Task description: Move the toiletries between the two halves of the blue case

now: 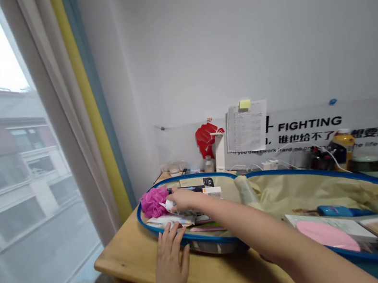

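Note:
My left hand [170, 261] lies flat on the wooden table [129, 261], fingers stretched out and touching the blue rim of a yellow-lined fabric bin [207, 242]. My right hand [183, 200] reaches across into the bin's left end. Its fingers are closed round a small white object [169, 205] that I cannot name. A pink mesh bath puff [154, 201] sits just left of that hand. Boxes and packets [212, 189] lie under and behind it.
The bin also holds a blue object [333, 211] and a pink-faced flat box [328, 234] to the right. Bottles, jars and cables [343, 146] line the wall under a "FIGHTING" banner [308, 124]. A curtained window [14, 167] is at left.

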A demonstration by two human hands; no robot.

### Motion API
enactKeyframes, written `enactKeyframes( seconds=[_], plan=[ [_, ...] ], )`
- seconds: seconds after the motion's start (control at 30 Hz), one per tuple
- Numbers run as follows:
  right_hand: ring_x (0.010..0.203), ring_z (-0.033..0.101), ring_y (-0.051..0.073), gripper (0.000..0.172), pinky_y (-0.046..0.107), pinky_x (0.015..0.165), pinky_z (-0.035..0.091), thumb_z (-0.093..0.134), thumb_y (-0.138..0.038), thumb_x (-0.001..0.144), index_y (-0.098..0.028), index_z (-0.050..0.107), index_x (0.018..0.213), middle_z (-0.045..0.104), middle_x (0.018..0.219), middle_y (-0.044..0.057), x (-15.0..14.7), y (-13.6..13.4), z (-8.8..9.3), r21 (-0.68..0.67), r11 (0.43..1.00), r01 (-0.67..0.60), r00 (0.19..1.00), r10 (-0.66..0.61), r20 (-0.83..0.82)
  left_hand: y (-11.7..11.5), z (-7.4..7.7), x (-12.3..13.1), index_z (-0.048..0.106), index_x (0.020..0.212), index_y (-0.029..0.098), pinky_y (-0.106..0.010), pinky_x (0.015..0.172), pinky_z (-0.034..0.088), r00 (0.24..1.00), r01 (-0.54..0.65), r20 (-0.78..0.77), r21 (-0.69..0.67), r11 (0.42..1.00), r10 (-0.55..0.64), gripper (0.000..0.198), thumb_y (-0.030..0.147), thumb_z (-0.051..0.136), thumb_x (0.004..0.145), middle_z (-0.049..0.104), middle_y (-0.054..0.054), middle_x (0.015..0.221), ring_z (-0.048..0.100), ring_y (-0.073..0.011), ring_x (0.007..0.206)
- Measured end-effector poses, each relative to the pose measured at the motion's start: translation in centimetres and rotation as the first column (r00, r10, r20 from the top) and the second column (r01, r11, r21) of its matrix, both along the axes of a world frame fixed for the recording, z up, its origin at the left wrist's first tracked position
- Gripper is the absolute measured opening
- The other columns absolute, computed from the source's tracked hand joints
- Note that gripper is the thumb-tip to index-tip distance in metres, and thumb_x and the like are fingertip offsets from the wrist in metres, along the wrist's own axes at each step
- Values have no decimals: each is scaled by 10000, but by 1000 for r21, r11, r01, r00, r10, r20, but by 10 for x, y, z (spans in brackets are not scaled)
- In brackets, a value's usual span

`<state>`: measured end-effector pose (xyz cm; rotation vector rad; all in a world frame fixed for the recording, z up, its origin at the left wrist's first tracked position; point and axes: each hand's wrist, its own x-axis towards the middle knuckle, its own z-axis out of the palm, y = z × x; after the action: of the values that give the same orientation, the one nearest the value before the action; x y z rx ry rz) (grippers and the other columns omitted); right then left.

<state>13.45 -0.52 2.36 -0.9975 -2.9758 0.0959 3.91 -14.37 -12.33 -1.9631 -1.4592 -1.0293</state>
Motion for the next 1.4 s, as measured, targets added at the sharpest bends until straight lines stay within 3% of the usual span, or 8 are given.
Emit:
enactKeyframes(
  seconds=[0.3,0.47,0.57,0.7,0.83,0.97,1.13,1.4],
  plan=[
    [1097,559,214,453,440,911,489,602,-370,862,-180,515,1264,522,1297,101,-9,0,-20,-37,999,0,997,-2,-71,0,0,0,458,1351,240,-496,1106,330,1000,9,26,-3,1000,-8,441,209,445,911,531,-68,1383,327,-245,1393],
    [1114,554,214,434,443,929,478,608,-369,859,-178,536,1242,532,1293,96,11,1,-3,-76,997,-7,990,-4,-138,0,0,0,460,1349,251,-515,1120,297,999,17,50,-4,1000,-16,438,225,446,911,534,-71,1377,343,-251,1384],
    [1071,574,193,354,426,915,485,559,-367,893,-172,567,1187,584,1211,78,60,11,22,-97,993,59,982,-75,-171,0,0,-1,446,1355,250,-523,1124,285,998,26,51,1,1000,-26,442,227,445,914,526,-76,1383,338,-252,1386],
    [940,614,157,331,385,845,514,522,-381,914,-162,577,1156,628,1089,57,170,26,45,-137,950,279,948,-295,-116,2,-2,-2,436,1353,252,-524,1133,264,998,36,49,19,999,-37,442,231,450,912,522,-75,1383,320,-249,1394],
    [984,593,159,281,378,860,511,538,-364,906,-181,596,1111,604,1152,70,288,21,33,-118,816,566,824,-556,108,3,-3,-2,425,1353,248,-517,1136,257,997,46,53,44,998,-48,440,248,448,914,525,-85,1374,318,-249,1395],
    [976,599,162,290,367,842,517,549,-369,899,-185,592,1120,605,1140,64,369,2,4,-109,638,763,628,-688,363,3,-2,-2,424,1351,251,-525,1137,251,997,47,58,51,998,-50,440,257,444,912,523,-92,1371,324,-256,1391],
    [975,600,161,288,372,843,517,554,-364,897,-176,596,1112,609,1134,64,407,-7,-20,-81,530,844,493,-708,506,2,0,0,417,1358,256,-523,1123,280,997,50,58,42,998,-52,443,267,435,916,521,-92,1369,333,-259,1386],
    [869,612,141,208,338,776,524,595,-339,873,-148,623,951,642,957,28,406,-8,-20,-19,545,838,506,-763,402,1,1,1,434,1356,256,-506,1132,272,998,40,56,38,998,-42,438,257,438,918,542,-81,1353,330,-246,1388]
  ],
)
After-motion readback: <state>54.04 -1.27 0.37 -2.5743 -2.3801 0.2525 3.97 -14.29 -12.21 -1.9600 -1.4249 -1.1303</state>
